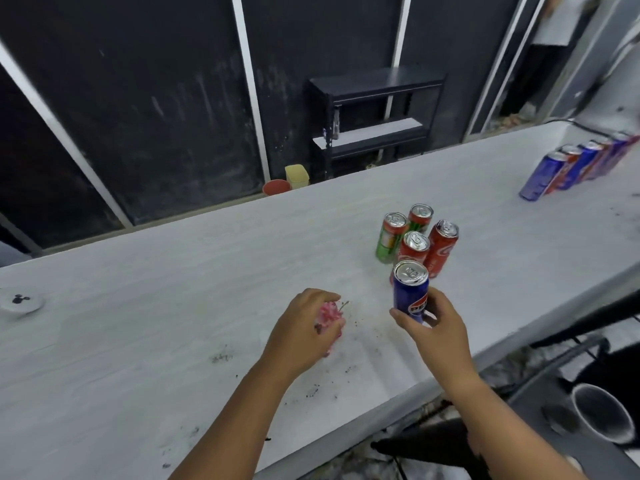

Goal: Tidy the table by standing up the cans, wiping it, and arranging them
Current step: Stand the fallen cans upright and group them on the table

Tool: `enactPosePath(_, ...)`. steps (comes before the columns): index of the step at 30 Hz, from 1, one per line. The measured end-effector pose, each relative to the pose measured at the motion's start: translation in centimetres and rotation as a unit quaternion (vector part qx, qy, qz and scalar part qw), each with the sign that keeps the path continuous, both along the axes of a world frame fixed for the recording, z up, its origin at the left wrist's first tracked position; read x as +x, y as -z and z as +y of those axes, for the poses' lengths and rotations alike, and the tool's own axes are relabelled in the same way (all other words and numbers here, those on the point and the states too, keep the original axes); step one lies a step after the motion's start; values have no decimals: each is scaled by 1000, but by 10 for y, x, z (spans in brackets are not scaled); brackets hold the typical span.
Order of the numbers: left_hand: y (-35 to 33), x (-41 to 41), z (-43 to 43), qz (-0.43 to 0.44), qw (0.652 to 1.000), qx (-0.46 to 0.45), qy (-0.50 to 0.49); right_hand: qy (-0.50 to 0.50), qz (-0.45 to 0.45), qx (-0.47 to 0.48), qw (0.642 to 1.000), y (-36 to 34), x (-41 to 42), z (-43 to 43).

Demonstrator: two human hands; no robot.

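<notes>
The right hand reaches forward, its grip wrapped around the lower part of an upright blue can. That can stands just in front of four upright cans, near the surface's right edge. The left hand lies knuckles up, its grip closed on a crumpled pink cloth pressed against the surface among dark crumbs. Bare surface stretches leftward.

Upright cans crowd ahead; bare table leftward seems open.
</notes>
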State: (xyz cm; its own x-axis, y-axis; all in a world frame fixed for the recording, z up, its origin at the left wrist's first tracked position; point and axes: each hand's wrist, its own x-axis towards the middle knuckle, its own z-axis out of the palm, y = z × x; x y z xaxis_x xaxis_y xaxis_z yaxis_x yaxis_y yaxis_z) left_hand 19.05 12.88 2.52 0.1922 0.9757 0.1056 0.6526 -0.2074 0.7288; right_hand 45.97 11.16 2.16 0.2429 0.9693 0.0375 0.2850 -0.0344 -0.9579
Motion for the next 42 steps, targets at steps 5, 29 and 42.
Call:
enactPosePath(5,5,57,19,55,997,27,45,52,-10,-25,998,17,47,7)
enactPosePath(29,67,151,42,184,978,71,72,59,-24,-63,996,43,110,43)
enactPosePath(42,67,187,3,112,982,82,127,115,-108,-44,986,13,150,-45)
